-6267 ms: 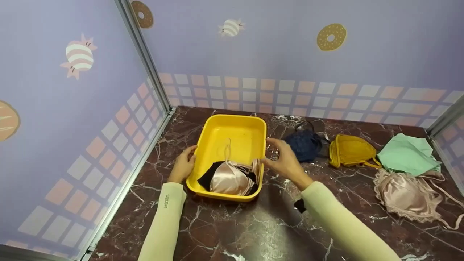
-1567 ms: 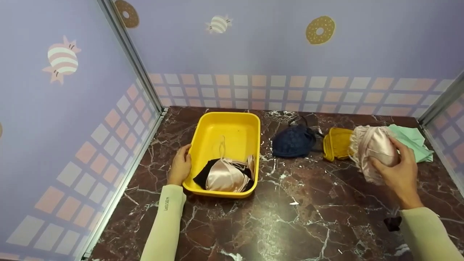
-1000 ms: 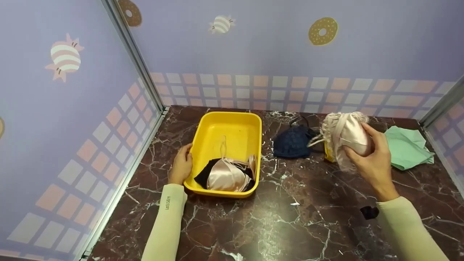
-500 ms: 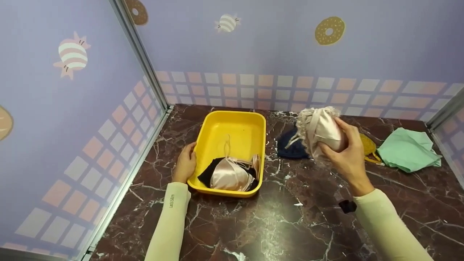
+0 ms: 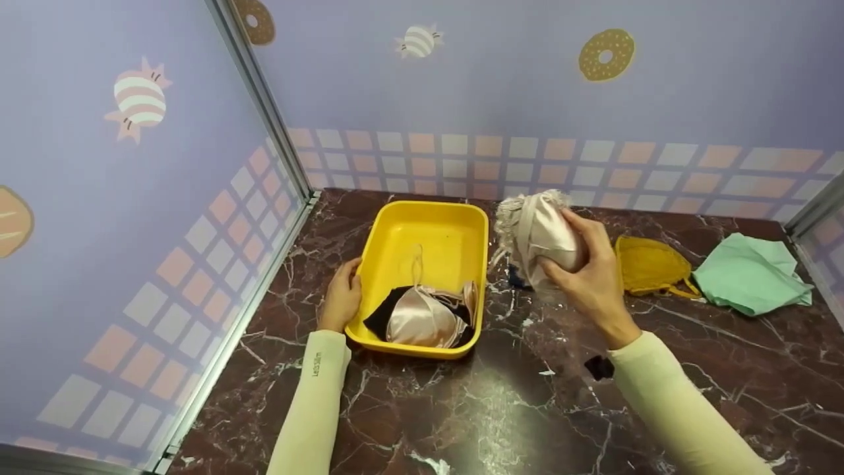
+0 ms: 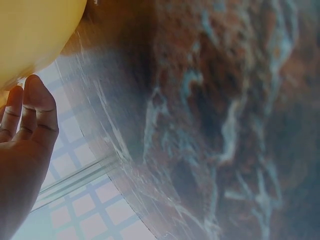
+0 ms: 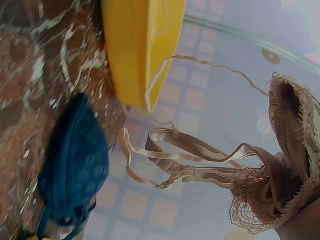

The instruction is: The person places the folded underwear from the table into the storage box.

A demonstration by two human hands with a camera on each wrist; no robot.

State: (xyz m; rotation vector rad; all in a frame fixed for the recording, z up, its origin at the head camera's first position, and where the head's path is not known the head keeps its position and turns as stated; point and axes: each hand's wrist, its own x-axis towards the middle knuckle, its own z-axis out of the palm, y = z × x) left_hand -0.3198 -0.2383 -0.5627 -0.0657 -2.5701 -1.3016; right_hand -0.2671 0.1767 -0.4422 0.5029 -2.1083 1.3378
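Note:
My right hand grips a folded pale pink satin bra with lace trim, held up just right of the yellow tub. Its thin straps dangle loose in the right wrist view. At the tub's left side, the fingers of my left hand touch the outer wall; the left wrist view has those fingers against the plastic. Inside the tub's near half lie another pink satin bra and a black garment partly under it. A navy bra rests on the table, mostly hidden in the head view.
Right of the held bra, a mustard yellow bra and a mint green folded cloth lie on the dark marbled table. A patterned wall stands behind, and another on the left.
My right hand has lifted the lace-trimmed bra from the right side of the table and carried it left, past the mustard bra, to above the navy one. The left hand has stayed at the tub.

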